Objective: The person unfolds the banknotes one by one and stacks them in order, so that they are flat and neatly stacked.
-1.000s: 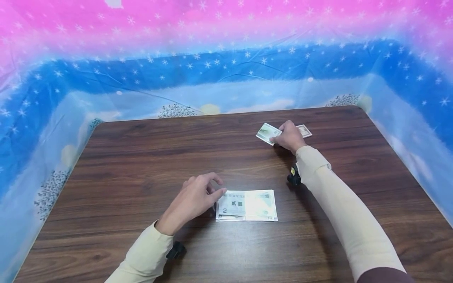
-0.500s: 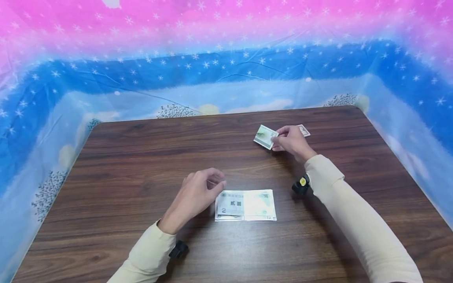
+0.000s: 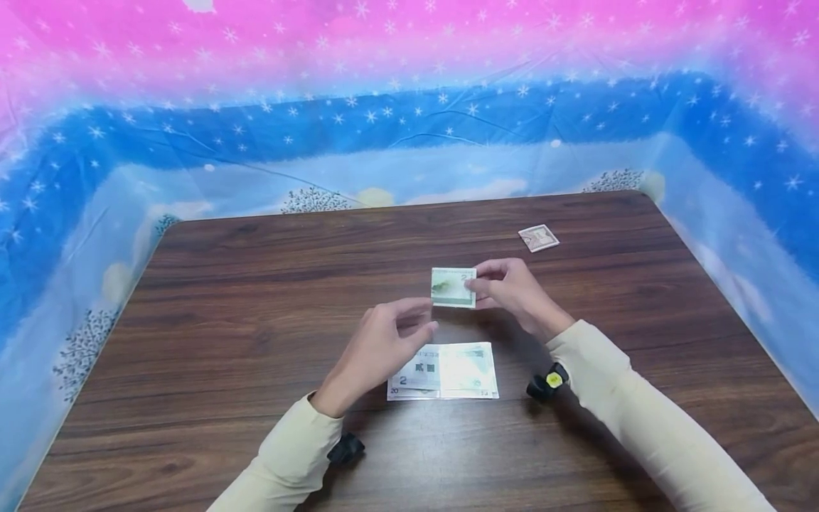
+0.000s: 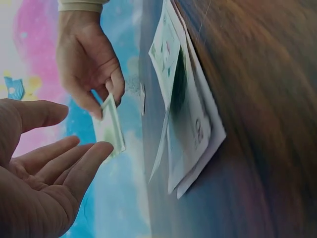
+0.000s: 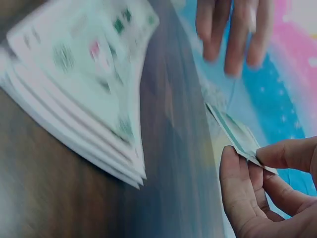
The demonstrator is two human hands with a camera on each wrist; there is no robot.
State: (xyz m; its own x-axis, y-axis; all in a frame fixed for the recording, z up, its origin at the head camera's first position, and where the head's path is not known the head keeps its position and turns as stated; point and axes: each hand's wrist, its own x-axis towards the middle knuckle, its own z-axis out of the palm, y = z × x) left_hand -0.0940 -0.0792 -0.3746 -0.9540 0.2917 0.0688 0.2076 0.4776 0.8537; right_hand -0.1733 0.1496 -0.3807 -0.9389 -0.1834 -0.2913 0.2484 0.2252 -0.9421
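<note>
My right hand (image 3: 523, 297) pinches a folded green banknote (image 3: 450, 290) by its right edge, thumb on top, above the table. My left hand (image 3: 377, 350) is at the note's lower left corner, thumb and fingers spread apart. In the left wrist view its fingertips come close to the folded banknote (image 4: 108, 130); whether they touch it I cannot tell. Below the hands lies a small pile of banknotes (image 3: 468, 371), its top notes creased and partly lifted, as the right wrist view shows. My left hand covers the pile's upper left corner.
A small folded brownish note (image 3: 539, 238) lies toward the far right of the dark wooden table (image 3: 256, 284). Patterned pink and blue cloth (image 3: 409, 121) hangs round the table's back and sides.
My right hand has brought the folded green banknote leftward and nearer, uncovering the brownish note. My left hand has moved right and slightly up toward it. The pile stays in place.
</note>
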